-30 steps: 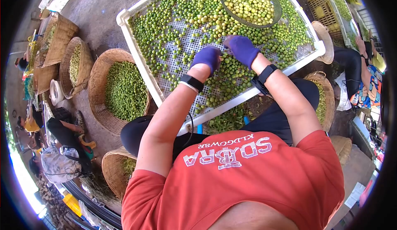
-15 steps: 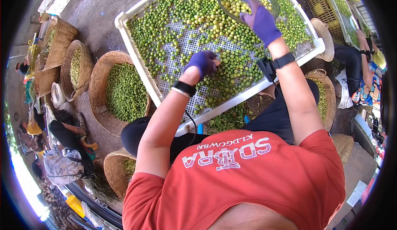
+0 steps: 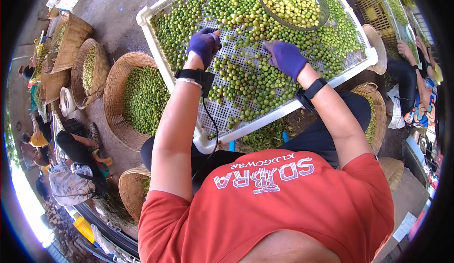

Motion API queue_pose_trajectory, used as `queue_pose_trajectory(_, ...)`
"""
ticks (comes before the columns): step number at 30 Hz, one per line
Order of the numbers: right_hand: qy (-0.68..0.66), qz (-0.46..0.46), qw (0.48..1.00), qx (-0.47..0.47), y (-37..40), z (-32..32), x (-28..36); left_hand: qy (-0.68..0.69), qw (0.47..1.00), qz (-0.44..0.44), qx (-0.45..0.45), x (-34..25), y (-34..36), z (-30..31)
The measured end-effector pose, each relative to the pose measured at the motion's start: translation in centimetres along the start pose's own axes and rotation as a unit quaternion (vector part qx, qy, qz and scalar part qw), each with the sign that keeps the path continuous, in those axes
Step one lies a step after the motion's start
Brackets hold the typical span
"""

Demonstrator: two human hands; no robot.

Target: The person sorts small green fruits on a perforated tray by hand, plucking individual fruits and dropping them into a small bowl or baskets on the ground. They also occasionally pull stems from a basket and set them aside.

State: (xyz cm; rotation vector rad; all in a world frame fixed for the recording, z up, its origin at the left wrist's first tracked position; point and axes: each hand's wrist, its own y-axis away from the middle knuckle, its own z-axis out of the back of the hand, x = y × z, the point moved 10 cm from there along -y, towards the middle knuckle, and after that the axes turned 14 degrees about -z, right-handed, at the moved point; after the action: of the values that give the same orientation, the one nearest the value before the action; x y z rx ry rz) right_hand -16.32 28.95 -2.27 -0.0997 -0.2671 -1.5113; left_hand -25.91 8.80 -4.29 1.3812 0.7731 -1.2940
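Note:
A white perforated tray (image 3: 222, 114) lies before me, covered with small round green fruits (image 3: 236, 76), some of them yellowish. Over the left part of the tray is my left hand (image 3: 203, 48) in a purple glove with bare fingertips. Its fingers are curled together, and what they may hold is hidden. My right hand (image 3: 287, 60), gloved the same way, hovers low over the fruits right of the middle. Its index finger and thumb are apart, with nothing visible between them. Above it on the tray sits a green mesh basket (image 3: 325, 13) holding paler yellow fruits (image 3: 291, 3).
Wicker baskets stand to the left; a large one (image 3: 112, 97) holds green fruits. Another basket (image 3: 378, 121) is by my right knee. A straw hat (image 3: 376, 50) and yellow crates (image 3: 373, 10) are beyond the tray's right edge. Other people sit at both sides.
My right hand has left the mesh basket and come down to the fruits on the tray. My left hand has moved up and left. The view has shifted slightly.

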Motion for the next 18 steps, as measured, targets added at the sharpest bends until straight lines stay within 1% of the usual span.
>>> queue_pose_trajectory(1, -0.055, -0.013, 0.997, -0.047, -0.4, 0.2, -1.0, -0.183, 0.935, -0.296, 0.073, -1.3, -1.6, -0.7)
queue_pose_trajectory(2, -0.076, 0.006, 0.996, -0.05, -0.5, 0.9, -0.5, 0.045, 0.983, -0.163, 0.076, 0.7, -2.0, -0.8)
queue_pose_trajectory(3, -0.096, 0.024, 0.994, -0.053, -0.6, 1.6, -0.2, 0.269, 0.96, -0.02, 0.074, 2.5, -1.8, -2.0)
queue_pose_trajectory(4, -0.117, 0.043, 0.991, -0.058, -0.7, 2.3, 0.4, 0.473, 0.87, 0.125, 0.066, 3.4, -0.9, -3.9)
queue_pose_trajectory(5, -0.118, 0.057, 0.99, -0.042, -0.8, 1.9, 1.3, 0.441, 0.892, 0.037, 0.092, 3.5, -2.1, -3.4)
queue_pose_trajectory(6, -0.092, 0.074, 0.993, -0.016, -0.7, 1.3, 2.4, 0.405, 0.905, -0.051, 0.118, 4.8, -3.4, -2.7)
queue_pose_trajectory(8, -0.043, 0.107, 0.993, 0.037, 0.1, -0.4, 4.5, 0.393, 0.909, -0.076, 0.119, 5.0, -3.3, -2.3)
queue_pose_trajectory(9, 0.007, 0.144, 0.989, 0.02, 0.7, -1.1, 5.5, 0.42, 0.903, -0.014, 0.093, 4.5, -2.0, -2.4)
queue_pose_trajectory(10, 0.035, 0.131, 0.991, 0.013, 0.9, -1.8, 5.6, 0.444, 0.892, 0.046, 0.066, 3.9, -0.4, -2.4)
queue_pose_trajectory(11, 0.063, 0.118, 0.991, 0.005, 1.2, -2.2, 5.9, 0.295, 0.951, -0.034, 0.079, 3.0, -0.1, -1.3)
queue_pose_trajectory(12, 0.093, 0.104, 0.99, -0.003, 1.4, -2.4, 6.0, 0.191, 0.971, -0.091, 0.108, 2.4, 0.1, -0.7)
queue_pose_trajectory(13, 0.064, 0.111, 0.992, -0.016, 1.7, -1.8, 6.0, 0.086, 0.976, -0.146, 0.135, 1.7, 0.5, -0.3)
queue_pose_trajectory(14, 0.083, 0.098, 0.992, 0.003, 1.9, -2.4, 6.0, 0.019, 0.994, -0.055, 0.095, 2.1, 1.2, -0.1)
queue_pose_trajectory(15, 0.103, 0.084, 0.991, 0.02, 2.0, -2.9, 5.8, -0.036, 0.997, 0.043, 0.059, 2.5, 2.4, 0.1)
queue_pose_trajectory(16, 0.123, 0.071, 0.989, 0.037, 2.1, -3.3, 5.7, -0.247, 0.962, -0.051, 0.106, 2.1, 1.9, -0.2)
queue_pose_trajectory(18, 0.018, 0.069, 0.996, 0.059, 1.9, -2.3, 5.3, -0.352, 0.918, -0.05, 0.176, 1.0, 3.4, -2.3)
